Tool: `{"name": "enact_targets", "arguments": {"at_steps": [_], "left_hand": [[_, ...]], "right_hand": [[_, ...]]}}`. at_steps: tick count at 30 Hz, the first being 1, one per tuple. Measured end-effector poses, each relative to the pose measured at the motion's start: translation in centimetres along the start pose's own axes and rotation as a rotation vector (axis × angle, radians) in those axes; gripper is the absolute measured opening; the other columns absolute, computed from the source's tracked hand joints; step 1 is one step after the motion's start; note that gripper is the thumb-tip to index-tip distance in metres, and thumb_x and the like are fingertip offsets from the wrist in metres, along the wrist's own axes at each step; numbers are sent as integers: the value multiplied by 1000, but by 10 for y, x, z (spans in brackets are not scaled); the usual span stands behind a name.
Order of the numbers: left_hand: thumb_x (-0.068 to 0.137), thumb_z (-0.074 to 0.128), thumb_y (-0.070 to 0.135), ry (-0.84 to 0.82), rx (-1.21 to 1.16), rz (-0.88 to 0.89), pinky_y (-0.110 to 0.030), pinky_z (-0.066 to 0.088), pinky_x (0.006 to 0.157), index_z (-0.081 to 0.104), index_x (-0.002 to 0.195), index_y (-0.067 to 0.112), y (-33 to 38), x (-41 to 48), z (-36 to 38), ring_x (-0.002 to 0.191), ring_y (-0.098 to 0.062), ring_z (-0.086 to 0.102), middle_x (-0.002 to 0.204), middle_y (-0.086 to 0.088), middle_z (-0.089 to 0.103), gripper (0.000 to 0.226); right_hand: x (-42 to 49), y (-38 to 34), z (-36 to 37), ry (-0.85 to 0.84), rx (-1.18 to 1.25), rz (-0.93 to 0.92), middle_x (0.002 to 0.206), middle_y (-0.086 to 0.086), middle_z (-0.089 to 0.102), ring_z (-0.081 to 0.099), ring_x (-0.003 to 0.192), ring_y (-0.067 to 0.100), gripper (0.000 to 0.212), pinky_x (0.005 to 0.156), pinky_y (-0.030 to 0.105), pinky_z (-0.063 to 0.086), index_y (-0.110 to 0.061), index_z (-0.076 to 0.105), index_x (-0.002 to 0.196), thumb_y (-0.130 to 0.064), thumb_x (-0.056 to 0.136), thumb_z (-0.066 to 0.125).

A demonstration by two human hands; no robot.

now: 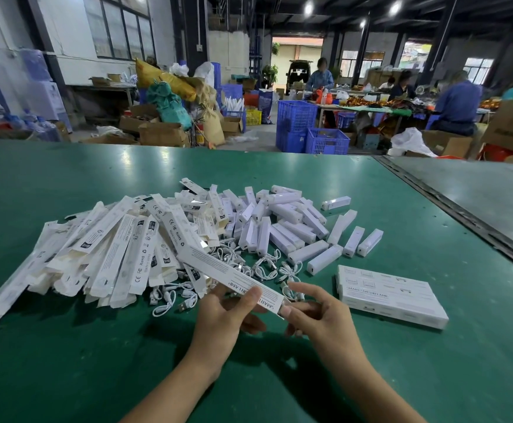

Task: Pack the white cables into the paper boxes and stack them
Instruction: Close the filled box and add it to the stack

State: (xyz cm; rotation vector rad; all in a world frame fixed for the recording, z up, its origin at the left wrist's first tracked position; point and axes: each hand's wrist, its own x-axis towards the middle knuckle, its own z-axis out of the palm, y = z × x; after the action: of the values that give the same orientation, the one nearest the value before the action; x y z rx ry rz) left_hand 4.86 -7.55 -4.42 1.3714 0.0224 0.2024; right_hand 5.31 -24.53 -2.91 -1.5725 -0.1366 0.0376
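Observation:
My left hand (227, 315) grips a long white paper box (218, 270) near its near end, thumb on top, above the green table (81, 361). My right hand (316, 312) pinches the box's open end between thumb and fingers. Several coiled white cables (264, 267) lie on the table just behind my hands, and more of the white cables (170, 300) lie to their left. A big heap of flat empty paper boxes (106, 254) spreads to the left. A row of packed boxes (392, 296) lies side by side at the right.
Several small white lamp bars (295, 230) are piled behind the cables. A metal seam (462, 215) splits the table at the right. Beyond the far edge are blue crates (310, 126), cardboard boxes and people at another table.

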Motion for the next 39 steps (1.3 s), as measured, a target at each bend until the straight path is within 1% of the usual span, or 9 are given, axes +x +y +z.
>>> {"name": "enact_targets", "arguments": {"at_steps": [5, 8, 13, 17, 19, 23, 27, 34, 39], "left_hand": [[67, 76, 41, -33, -8, -11, -29, 53, 44, 69, 95, 4, -1, 1, 0, 51, -21, 67, 78, -16, 75, 47], [64, 81, 47, -77, -46, -10, -27, 51, 44, 73, 86, 8, -2, 1, 0, 53, -19, 67, 79, -19, 74, 46], [52, 77, 79, -73, 37, 34, -27, 51, 48, 68, 97, 10, -7, 2, 1, 52, -23, 65, 75, -14, 73, 83], [66, 68, 72, -82, 154, 92, -23, 56, 56, 32, 143, 35, -11, 1, 3, 68, -18, 74, 84, -3, 77, 93], [73, 66, 61, -102, 215, 113, -25, 58, 64, 12, 148, 49, -12, 0, 3, 77, -19, 74, 88, -3, 77, 93], [75, 52, 83, -202, 419, 204, -11, 50, 88, 41, 125, 75, -6, -5, 2, 104, 6, 65, 102, 26, 71, 52], [76, 57, 80, -244, 491, 230, -4, 43, 88, 43, 130, 69, 1, -9, 1, 112, 12, 58, 115, 40, 62, 57], [80, 59, 74, -208, 520, 253, -5, 46, 84, 49, 132, 55, 2, -9, 0, 105, 8, 64, 107, 32, 69, 56], [81, 55, 72, -118, 504, 275, -8, 48, 72, 52, 129, 54, -3, -6, -2, 83, 3, 68, 90, 21, 74, 51]], "right_hand": [[-2, 6, 2, 55, -195, -161, 61, -2, 60, 47, 54, 4, 22, 55, 17, 39, -22, 73, 91, -6, 79, 79], [-2, 7, 2, 66, -312, -249, 65, 3, 59, 44, 57, 5, 32, 55, 21, 37, -35, 73, 85, -4, 78, 78], [1, 15, 3, 145, -456, -250, 55, -14, 59, 42, 49, 4, 30, 48, 16, 32, -30, 61, 60, -11, 71, 83], [0, 19, 5, 150, -503, -230, 56, -6, 66, 47, 45, 5, 28, 47, 23, 37, -25, 58, 58, -21, 74, 81], [0, 19, 6, 162, -490, -245, 52, -9, 61, 45, 44, 5, 31, 45, 20, 34, -29, 56, 57, -23, 75, 81], [0, 17, 2, 167, -524, -261, 53, -10, 61, 45, 45, 3, 30, 46, 14, 32, -22, 55, 55, -21, 75, 78], [-1, 13, 1, 192, -466, -250, 57, -4, 66, 50, 45, 3, 24, 45, 16, 39, -17, 58, 62, -11, 76, 77], [-6, 8, 1, 137, -361, -326, 64, -6, 68, 65, 55, 6, 23, 52, 25, 53, -22, 57, 72, -18, 80, 79], [-9, 4, 1, 43, -439, -528, 78, -18, 67, 68, 69, 3, 16, 61, 15, 49, -21, 61, 86, -36, 93, 61]]}}
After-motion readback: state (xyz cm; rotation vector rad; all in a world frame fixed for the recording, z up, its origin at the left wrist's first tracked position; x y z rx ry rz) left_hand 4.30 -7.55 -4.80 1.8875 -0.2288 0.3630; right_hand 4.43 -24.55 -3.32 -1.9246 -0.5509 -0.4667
